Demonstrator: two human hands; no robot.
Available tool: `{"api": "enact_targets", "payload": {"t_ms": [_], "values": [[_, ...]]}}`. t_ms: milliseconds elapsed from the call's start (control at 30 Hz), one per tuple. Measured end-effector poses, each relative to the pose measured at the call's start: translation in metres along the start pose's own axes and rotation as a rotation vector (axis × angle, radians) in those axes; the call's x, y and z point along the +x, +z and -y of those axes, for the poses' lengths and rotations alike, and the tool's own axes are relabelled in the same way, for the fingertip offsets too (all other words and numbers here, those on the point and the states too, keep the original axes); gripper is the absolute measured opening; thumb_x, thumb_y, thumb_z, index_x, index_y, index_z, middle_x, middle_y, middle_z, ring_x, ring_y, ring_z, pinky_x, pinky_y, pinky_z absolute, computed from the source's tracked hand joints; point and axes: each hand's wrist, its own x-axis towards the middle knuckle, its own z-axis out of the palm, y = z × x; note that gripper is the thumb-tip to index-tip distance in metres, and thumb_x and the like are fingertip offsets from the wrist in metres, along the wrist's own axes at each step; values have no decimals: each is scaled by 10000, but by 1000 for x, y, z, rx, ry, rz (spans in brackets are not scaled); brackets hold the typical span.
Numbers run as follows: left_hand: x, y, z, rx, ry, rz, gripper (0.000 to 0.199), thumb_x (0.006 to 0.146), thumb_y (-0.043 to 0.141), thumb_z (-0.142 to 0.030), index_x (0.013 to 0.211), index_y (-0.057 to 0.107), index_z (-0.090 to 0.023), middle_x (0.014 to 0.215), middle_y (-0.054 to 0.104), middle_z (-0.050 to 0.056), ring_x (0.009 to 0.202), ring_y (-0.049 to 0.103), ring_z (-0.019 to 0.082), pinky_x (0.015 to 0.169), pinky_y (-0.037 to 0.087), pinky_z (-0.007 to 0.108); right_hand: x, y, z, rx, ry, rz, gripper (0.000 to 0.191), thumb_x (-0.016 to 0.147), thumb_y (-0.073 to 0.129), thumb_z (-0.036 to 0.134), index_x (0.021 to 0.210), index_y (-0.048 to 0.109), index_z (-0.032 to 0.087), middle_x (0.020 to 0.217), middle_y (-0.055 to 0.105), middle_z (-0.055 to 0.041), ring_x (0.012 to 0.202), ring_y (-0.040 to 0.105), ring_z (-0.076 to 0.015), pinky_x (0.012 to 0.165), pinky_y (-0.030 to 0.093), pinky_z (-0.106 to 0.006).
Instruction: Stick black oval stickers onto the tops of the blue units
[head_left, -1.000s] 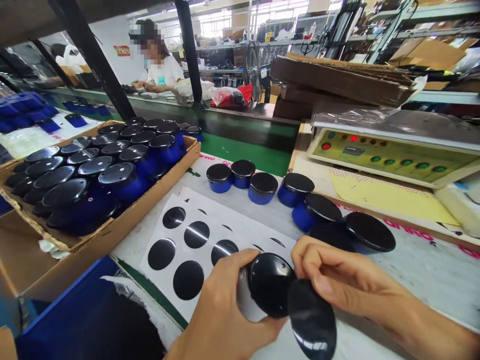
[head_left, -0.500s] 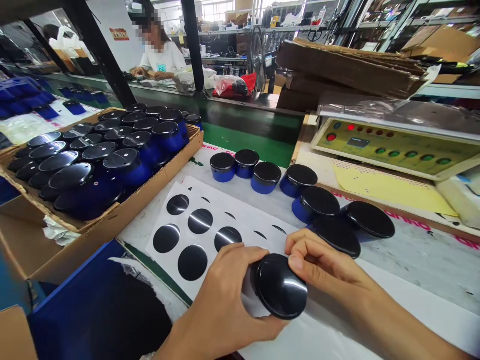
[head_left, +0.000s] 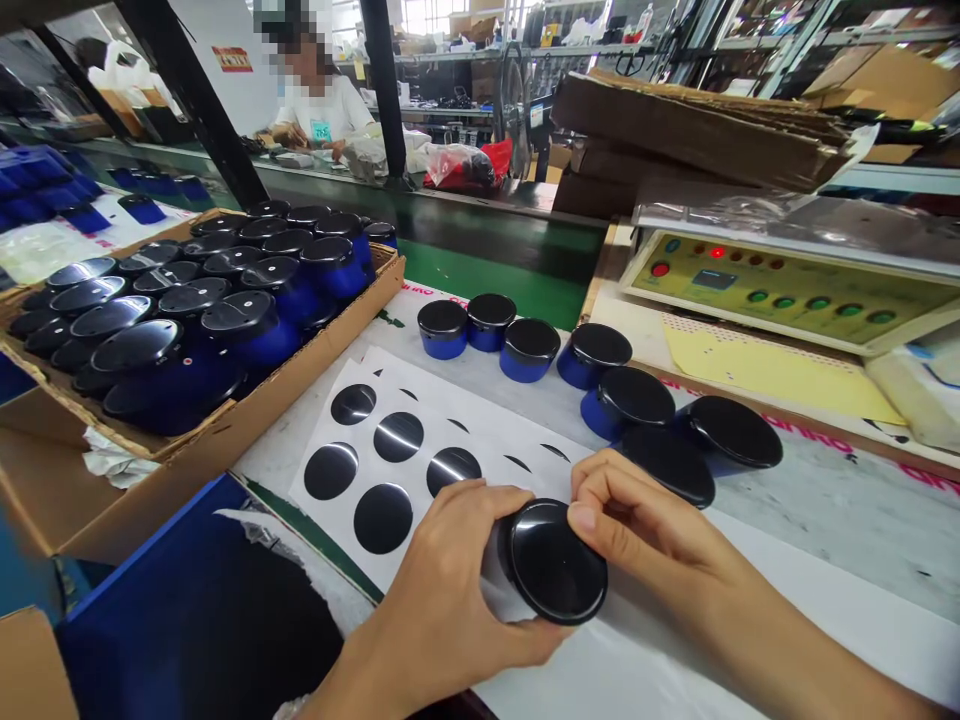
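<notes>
Desk (head_left: 847,525): pale sheeting on top, pink lettering along the far edge. Co-worker in a white top (head_left: 341,112) on the far side of the line. Flattened cardboard stack (head_left: 690,130) at far right, behind the control box. Cardboard tray (head_left: 322,340) at left, packed with blue-and-black units (head_left: 251,315), black faces up. Control box (head_left: 780,285) at right, green knobs in a row. White sheets (head_left: 495,440) lie mid-desk, overlapping, right of the tray.

Left hand (head_left: 450,590): curled wide round the side of the held unit (head_left: 551,560), thumb below, fingers above. Unit is in front of the sheets, glossy black face tilted up to camera. Right hand (head_left: 645,525): fingers bent, thumb tip on the held unit's upper-right rim; can't tell if it's pinching or only pressing.

Seven loose units (head_left: 529,345) in a bent row beyond the hands, nearest one partly behind the right hand. Black discs (head_left: 331,470) on the top sheet, one partly covered by the left hand. Red light (head_left: 718,253) lit on the control box.
</notes>
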Motion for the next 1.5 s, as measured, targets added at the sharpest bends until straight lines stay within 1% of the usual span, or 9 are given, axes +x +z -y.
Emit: {"api": "enact_targets", "payload": {"t_ms": [300, 467, 900, 1100, 1267, 1300, 1367, 1433, 1500], "values": [[-1, 1, 1, 3, -2, 20, 579, 589, 748, -201, 1100, 483, -264, 1040, 626, -8, 996, 568, 205, 880, 458, 343, -2, 2, 1, -233, -114, -18, 263, 964, 346, 385, 762, 406, 229, 850, 438, -9, 756, 449, -154, 683, 383, -314], [-1, 1, 1, 20, 9, 3, 603, 558, 758, -192, 1090, 483, -257, 1019, 636, -10, 987, 574, 206, 891, 457, 350, -2, 2, 2, -283, -141, -27, 241, 966, 347, 350, 762, 395, 230, 858, 444, -7, 747, 466, -146, 668, 402, -306], [0, 2, -1, 47, 2, -12, 607, 552, 768, -213, 1085, 479, -252, 995, 658, -5, 968, 607, 214, 908, 463, 374, -4, 1, 1, -365, -205, -27, 180, 962, 348, 300, 797, 379, 236, 851, 467, -13, 734, 484, -149, 646, 425, -303], [-1, 3, 0, 55, -4, -6, 624, 554, 767, -203, 1097, 463, -253, 1031, 663, -2, 1005, 615, 225, 957, 446, 401, -5, 0, 4, -462, -250, -16, 149, 958, 348, 264, 811, 349, 235, 815, 459, -6, 658, 472, -131, 583, 425, -293], [-2, 3, 1, 95, 26, -9, 676, 564, 764, -206, 1158, 445, -257, 1072, 656, 11, 1028, 606, 230, 967, 452, 396, -3, 1, 7, -595, -377, -45, 145, 936, 381, 201, 795, 354, 226, 789, 473, -20, 606, 473, -125, 534, 419, -278], [-2, 2, 1, 122, 60, 9, 713, 580, 757, -207, 1209, 424, -256, 1118, 641, 22, 1050, 596, 231, 979, 446, 396, -4, 2, 7, -648, -429, -61, 136, 926, 389, 182, 796, 374, 221, 780, 486, -29, 609, 481, -133, 530, 417, -282], [-1, 0, 1, 197, 164, 48, 756, 631, 732, -215, 1300, 383, -249, 1210, 597, 46, 1093, 568, 237, 994, 437, 398, -7, 2, 6, -816, -601, -112, 127, 892, 407, 122, 801, 444, 203, 755, 534, -54, 637, 510, -170, 549, 417, -314], [1, -2, 1, 272, 262, 72, 722, 687, 701, -227, 1335, 381, -239, 1260, 565, 65, 1108, 554, 244, 987, 445, 401, -12, 1, 8, -1022, -785, -182, 152, 853, 435, 79, 788, 525, 182, 741, 594, -83, 662, 533, -216, 592, 418, -365], [0, -3, 2, 328, 315, 70, 667, 725, 685, -237, 1329, 403, -235, 1262, 567, 77, 1092, 569, 251, 965, 467, 406, -17, -1, 10, -1145, -838, -226, 129, 865, 478, 147, 809, 594, 151, 792, 649, -121, 693, 556, -253, 631, 427, -408]]}}
